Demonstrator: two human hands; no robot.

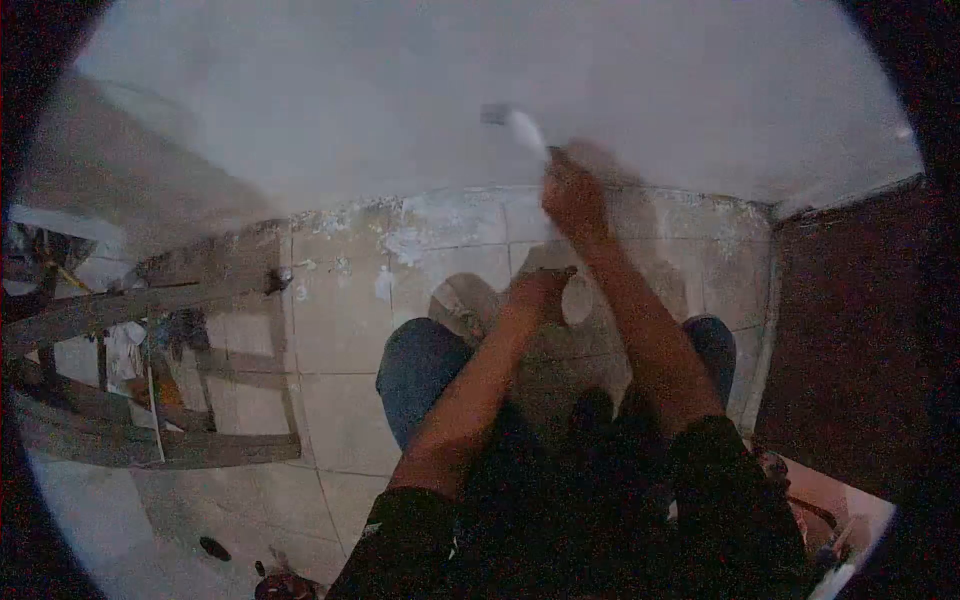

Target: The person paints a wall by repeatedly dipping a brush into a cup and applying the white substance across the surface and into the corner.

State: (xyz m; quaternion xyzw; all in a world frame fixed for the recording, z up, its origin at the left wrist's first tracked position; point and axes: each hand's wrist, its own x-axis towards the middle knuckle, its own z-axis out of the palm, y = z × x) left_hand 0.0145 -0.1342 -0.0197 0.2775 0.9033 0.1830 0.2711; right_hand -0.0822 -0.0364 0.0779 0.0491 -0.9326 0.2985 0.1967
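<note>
Dark sleeves (735,490); right hand (577,205) grips a probable brush (526,133) (blurred); left hand (543,290), grip unclear.

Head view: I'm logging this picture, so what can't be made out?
All in the head view:
Tool in right hand: blurred, kind unclear.
Left hand: too dim to tell whether it holds anything.
Clutter: partly hidden by wooden frame.
Dark thing, lower left: cut off by bottom edge.

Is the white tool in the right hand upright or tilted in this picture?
Tilted: the white tool slants up and left from the right hand, though blurred.
</note>
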